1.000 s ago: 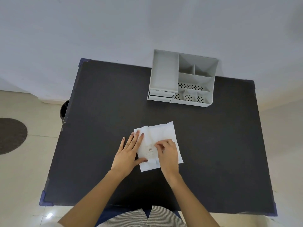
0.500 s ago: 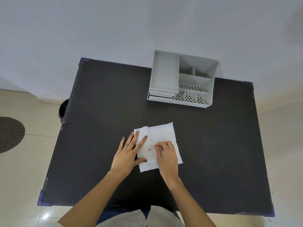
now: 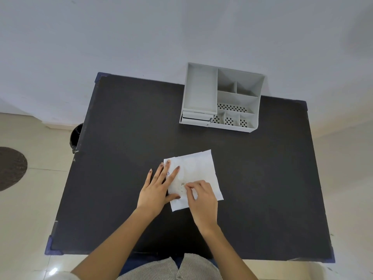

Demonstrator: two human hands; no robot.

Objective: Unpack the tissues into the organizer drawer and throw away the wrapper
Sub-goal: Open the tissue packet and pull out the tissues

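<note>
A flat white tissue pack (image 3: 198,168) in its plastic wrapper lies on the black table (image 3: 121,158), near the middle front. My left hand (image 3: 156,188) lies flat on the pack's left side, fingers spread, pressing it down. My right hand (image 3: 201,197) rests on the pack's lower middle, with fingertips pinched on a small bit of the wrapper near the centre opening. The grey organizer (image 3: 221,98) stands at the far table edge, its two small drawers (image 3: 196,119) at the front left pushed in.
A dark bin (image 3: 75,136) stands on the floor just past the table's left edge, mostly hidden by it. A round dark mat (image 3: 10,168) lies on the tiled floor further left. A pale wall rises behind the table.
My right hand's fingertips have closed into a pinch on the wrapper at the pack's centre. My left hand has stayed flat on the pack, fingers spreading slightly.
</note>
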